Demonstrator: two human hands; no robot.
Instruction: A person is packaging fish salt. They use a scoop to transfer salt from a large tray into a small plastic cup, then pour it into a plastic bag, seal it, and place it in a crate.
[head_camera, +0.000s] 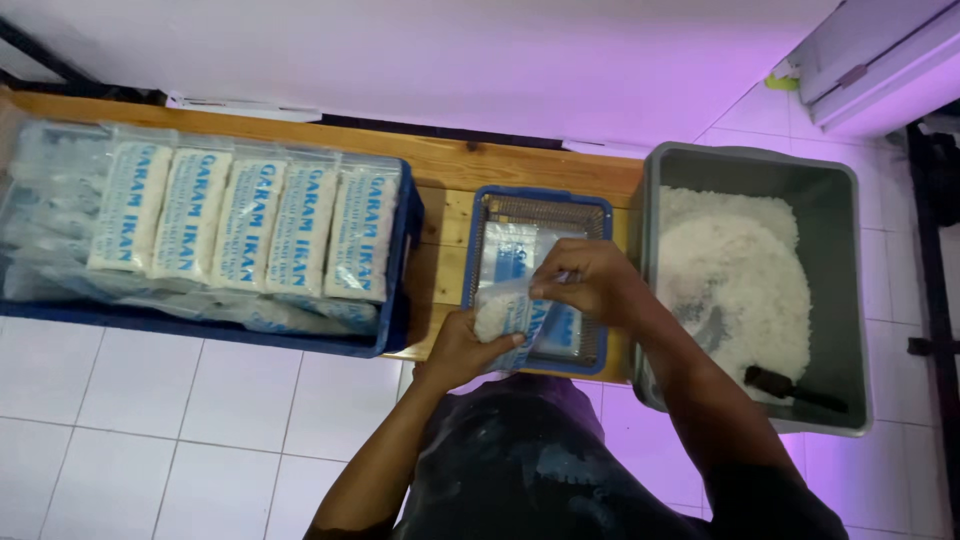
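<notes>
Over the small blue basket (596, 205), both hands meet on a clear plastic bag (510, 310) partly filled with white grains; the left hand (466, 345) cups the bag's filled lower end from below, fingers curled round it; the right hand (585, 282) pinches the bag's upper edge, fingers closed on the film. Its long axis runs roughly from the person toward the wall, leaning a little right, mouth end away from the body. Both forearms reach forward, the right bent in from the side of the grey tub (838, 200) of white grains, where a dark scoop (792, 388) lies; filled packets (245, 222) stand in the blue crate (400, 300) to the left.
</notes>
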